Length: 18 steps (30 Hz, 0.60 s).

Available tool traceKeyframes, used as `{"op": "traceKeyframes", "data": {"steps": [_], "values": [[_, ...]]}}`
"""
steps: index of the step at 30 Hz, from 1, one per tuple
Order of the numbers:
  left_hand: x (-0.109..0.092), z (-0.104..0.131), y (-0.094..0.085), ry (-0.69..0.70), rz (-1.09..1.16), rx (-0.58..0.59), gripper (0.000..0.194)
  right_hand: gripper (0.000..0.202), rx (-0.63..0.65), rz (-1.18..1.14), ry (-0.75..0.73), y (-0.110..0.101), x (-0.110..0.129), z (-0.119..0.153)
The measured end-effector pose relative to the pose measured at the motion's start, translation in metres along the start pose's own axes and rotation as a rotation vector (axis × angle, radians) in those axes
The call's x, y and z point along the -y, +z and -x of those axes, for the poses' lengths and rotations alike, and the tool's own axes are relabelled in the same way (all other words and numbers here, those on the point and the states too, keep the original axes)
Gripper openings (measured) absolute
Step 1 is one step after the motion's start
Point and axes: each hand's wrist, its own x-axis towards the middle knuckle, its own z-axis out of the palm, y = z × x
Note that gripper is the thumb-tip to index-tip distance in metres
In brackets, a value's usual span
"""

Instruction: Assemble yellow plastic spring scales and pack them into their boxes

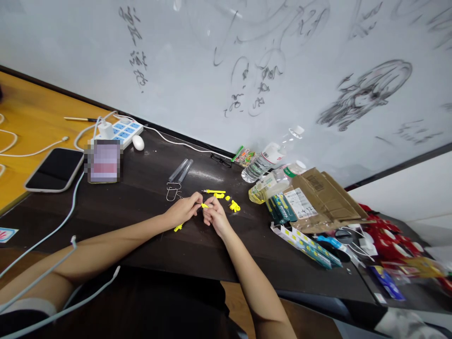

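Note:
My left hand (183, 210) and my right hand (214, 214) meet over the dark table, fingertips pinched around a small yellow plastic piece (204, 205). Its exact kind is too small to make out. Just beyond the hands lies a thin yellow stick with a dark tip (214, 191). Several loose yellow pieces (234, 206) rest to the right of it. Another yellow piece (178, 227) sits below my left hand. Bent metal wire loops (173, 192) and two clear tubes (181, 171) lie behind my left hand.
Two plastic bottles (276, 181), a cardboard package (319, 200) and an open printed box (305, 245) stand at the right. On the left are a phone (54, 170), a power strip (123, 131) and a white egg-shaped object (138, 142). Cables cross the left side. A whiteboard (197, 84) rises behind.

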Motion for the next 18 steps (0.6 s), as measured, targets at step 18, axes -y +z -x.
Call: {"op": "traceKeyframes", "data": {"steps": [18], "values": [[0.0041,0.0,0.004,-0.044,0.136,-0.004,0.013,0.013,-0.106,0.601,-0.217,-0.0008,-0.0015,0.0011]]}}
